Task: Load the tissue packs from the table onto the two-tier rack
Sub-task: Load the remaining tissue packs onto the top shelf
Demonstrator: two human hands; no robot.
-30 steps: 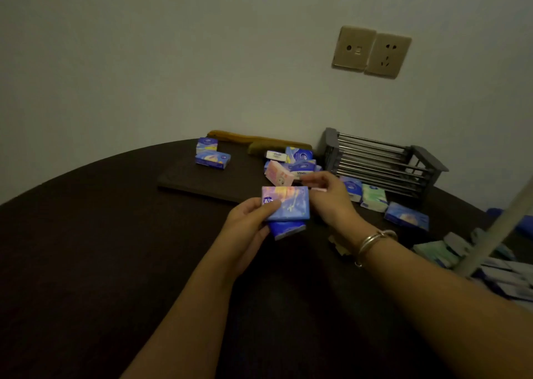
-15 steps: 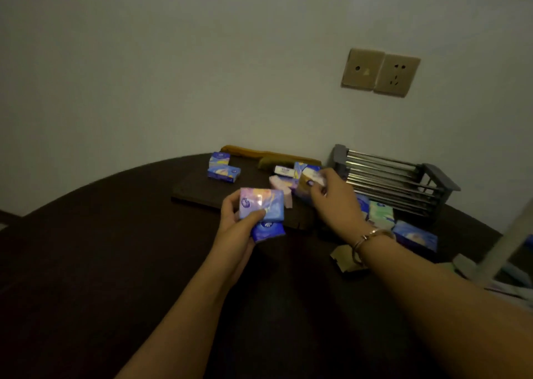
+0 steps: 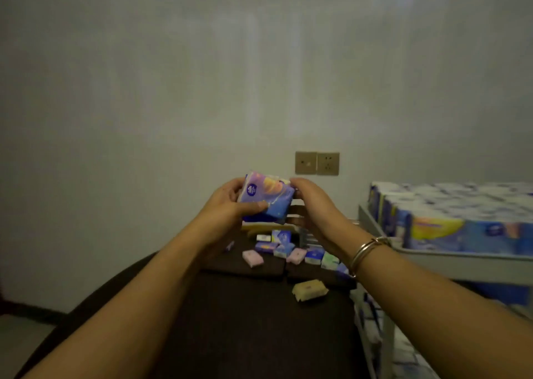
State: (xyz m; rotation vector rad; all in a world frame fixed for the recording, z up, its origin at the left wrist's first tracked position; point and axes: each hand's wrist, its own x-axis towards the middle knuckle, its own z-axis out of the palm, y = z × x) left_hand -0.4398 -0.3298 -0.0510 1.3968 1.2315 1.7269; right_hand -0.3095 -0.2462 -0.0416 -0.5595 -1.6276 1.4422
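While both hands, left hand (image 3: 227,205) and right hand (image 3: 310,202), grip the stacked blue-and-purple plastic tissue packs (image 3: 266,198) at frame centre, square their edges before moving toward the grey two-tier rack (image 3: 450,260) at right.

Both forearms reach forward and upward from the lower corners, converging at centre, bare to the wrists. The left hand (image 3: 223,205) has its thumb curled across the front of a held tissue pack (image 3: 266,198), fingers wrapped behind its left edge. The right hand (image 3: 313,205), two bangles (image 3: 366,251) at its wrist, grips the pack's right edge with curled fingers.
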